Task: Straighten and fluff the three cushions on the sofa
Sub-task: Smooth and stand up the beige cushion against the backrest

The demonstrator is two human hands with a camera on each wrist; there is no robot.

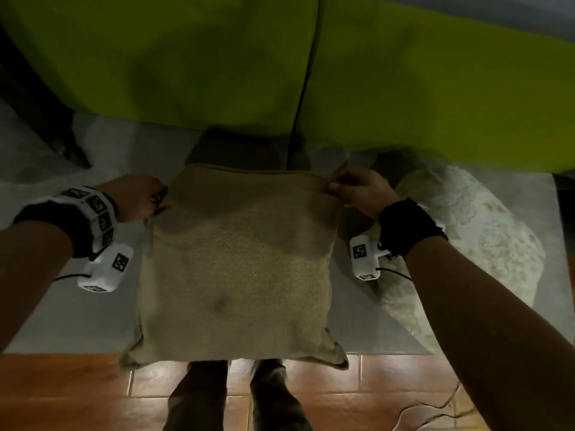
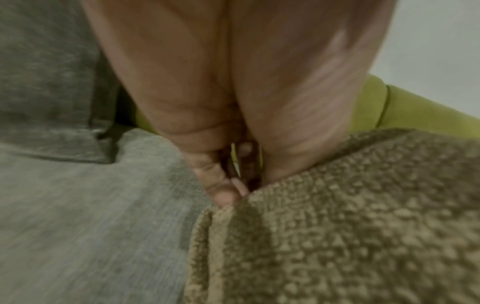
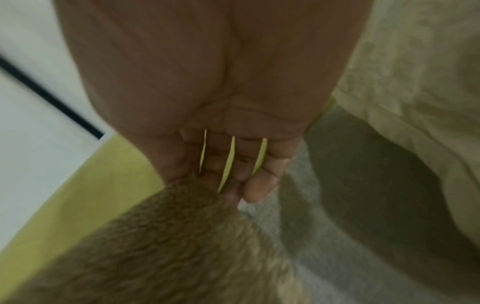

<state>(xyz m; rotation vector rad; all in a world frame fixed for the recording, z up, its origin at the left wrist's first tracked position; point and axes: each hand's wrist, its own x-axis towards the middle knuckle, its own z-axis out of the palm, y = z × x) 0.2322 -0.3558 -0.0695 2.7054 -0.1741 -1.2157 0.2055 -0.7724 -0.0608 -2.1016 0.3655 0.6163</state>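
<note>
A tan woven cushion (image 1: 239, 262) hangs in front of me over the grey sofa seat (image 1: 93, 312), held up by its two top corners. My left hand (image 1: 155, 197) pinches the top left corner; in the left wrist view the left hand (image 2: 233, 195) closes on the tan cushion (image 2: 350, 216) at its seam. My right hand (image 1: 336, 186) pinches the top right corner, and the right wrist view shows the right hand (image 3: 205, 181) gripping the tan cushion (image 3: 168, 236) while the other fingers hang loose. A cream patterned cushion (image 1: 466, 244) lies on the seat to the right.
The lime-green sofa back (image 1: 217, 57) runs across the top. A dark shape (image 1: 40, 113) lies at the far left of the seat. Below the seat edge is a brown tiled floor (image 1: 62, 393) with my feet (image 1: 236, 399) and a thin cable (image 1: 435, 409).
</note>
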